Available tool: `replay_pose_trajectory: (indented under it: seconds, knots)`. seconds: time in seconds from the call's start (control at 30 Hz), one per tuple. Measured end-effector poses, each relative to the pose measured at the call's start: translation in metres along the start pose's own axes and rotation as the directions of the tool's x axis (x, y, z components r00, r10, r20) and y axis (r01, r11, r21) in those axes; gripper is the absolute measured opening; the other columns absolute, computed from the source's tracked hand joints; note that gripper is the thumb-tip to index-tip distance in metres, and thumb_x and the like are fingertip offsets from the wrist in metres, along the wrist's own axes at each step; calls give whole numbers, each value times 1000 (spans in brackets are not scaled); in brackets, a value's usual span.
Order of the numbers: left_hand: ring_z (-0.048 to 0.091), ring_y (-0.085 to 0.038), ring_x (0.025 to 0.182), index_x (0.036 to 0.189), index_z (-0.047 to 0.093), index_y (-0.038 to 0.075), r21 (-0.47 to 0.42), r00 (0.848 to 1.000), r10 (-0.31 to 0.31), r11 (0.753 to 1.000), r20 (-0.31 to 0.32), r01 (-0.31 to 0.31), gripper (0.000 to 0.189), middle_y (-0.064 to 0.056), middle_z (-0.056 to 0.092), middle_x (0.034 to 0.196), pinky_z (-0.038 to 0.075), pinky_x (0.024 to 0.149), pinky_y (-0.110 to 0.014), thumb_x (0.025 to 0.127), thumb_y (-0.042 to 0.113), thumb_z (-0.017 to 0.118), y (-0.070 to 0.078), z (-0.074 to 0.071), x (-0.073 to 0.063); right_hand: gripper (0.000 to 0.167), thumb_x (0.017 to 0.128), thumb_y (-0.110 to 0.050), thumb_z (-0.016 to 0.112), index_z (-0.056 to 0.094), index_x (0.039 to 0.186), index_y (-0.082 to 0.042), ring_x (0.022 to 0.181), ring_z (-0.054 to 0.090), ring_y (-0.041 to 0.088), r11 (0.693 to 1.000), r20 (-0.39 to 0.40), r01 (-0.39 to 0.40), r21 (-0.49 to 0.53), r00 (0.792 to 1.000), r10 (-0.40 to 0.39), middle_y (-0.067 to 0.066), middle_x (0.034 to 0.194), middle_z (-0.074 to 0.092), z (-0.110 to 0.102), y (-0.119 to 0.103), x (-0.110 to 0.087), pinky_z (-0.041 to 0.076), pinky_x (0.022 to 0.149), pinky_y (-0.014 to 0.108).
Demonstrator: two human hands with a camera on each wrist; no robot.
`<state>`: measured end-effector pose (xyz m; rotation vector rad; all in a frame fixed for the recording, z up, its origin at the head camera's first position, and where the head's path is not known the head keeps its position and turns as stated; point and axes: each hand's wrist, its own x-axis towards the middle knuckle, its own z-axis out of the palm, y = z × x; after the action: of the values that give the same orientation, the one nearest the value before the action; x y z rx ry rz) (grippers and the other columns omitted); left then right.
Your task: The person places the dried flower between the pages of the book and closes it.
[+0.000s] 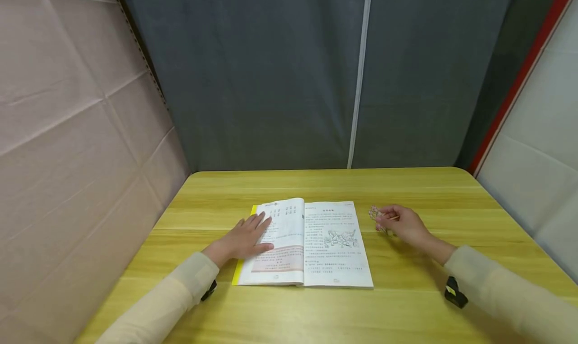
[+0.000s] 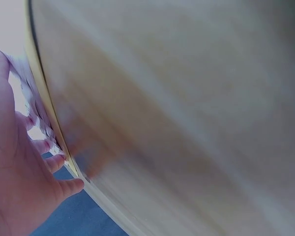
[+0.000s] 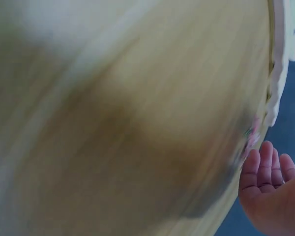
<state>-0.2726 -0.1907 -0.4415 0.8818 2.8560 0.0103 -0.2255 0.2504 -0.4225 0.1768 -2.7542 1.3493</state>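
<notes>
An open book with printed pages and a yellow edge along its left side lies on the wooden table. On its left page rests my left hand, fingers spread and thumb pointing toward the spine. Right of the book, my right hand holds a small pink-and-white patterned piece between thumb and fingers, low over the table. Pink and green show on that piece in the right wrist view, just beyond the fingertips. Its exact kind I cannot tell, as the fingers cover part of it.
The table has light wood grain and rounded far corners. Behind it hangs a dark grey curtain with a pale vertical strip. Pale cloth walls flank both sides, the right one edged in red.
</notes>
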Motion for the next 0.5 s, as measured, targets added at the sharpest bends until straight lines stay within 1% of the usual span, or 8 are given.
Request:
replay_pose_trajectory:
  seconds: [0.17,0.27,0.37,0.5]
  knots:
    - [14,-34,145,157,16,12,-19,1000,6,1000,1,-6,86,-14,11,161,17,111,-57,95,66,38,1,-3,-3,45,97,-27,62,55,123,10,87,58,24,996,48,-78,34,996,77,15,101,63,-2,13,6,46,60,29]
    - [14,-34,145,157,16,11,-25,1000,3,1000,2,-3,86,-14,11,161,17,111,-58,95,66,39,2,-5,-3,42,96,-23,63,56,121,11,88,61,25,994,65,-97,51,993,94,15,99,63,-1,19,9,44,59,28]
    - [13,-34,145,157,16,12,-26,1000,-5,1000,12,5,86,-13,11,161,17,112,-57,94,66,39,2,-6,-3,37,95,-17,65,57,117,12,92,64,29,994,75,-95,49,993,91,16,99,63,1,22,11,48,64,29]
    - [12,-32,146,157,14,13,-27,999,-18,999,27,19,87,-12,9,161,16,112,-56,94,68,38,2,-5,-2,33,93,-14,67,59,113,11,93,65,31,996,70,-86,20,994,84,16,98,63,3,25,13,51,72,33]
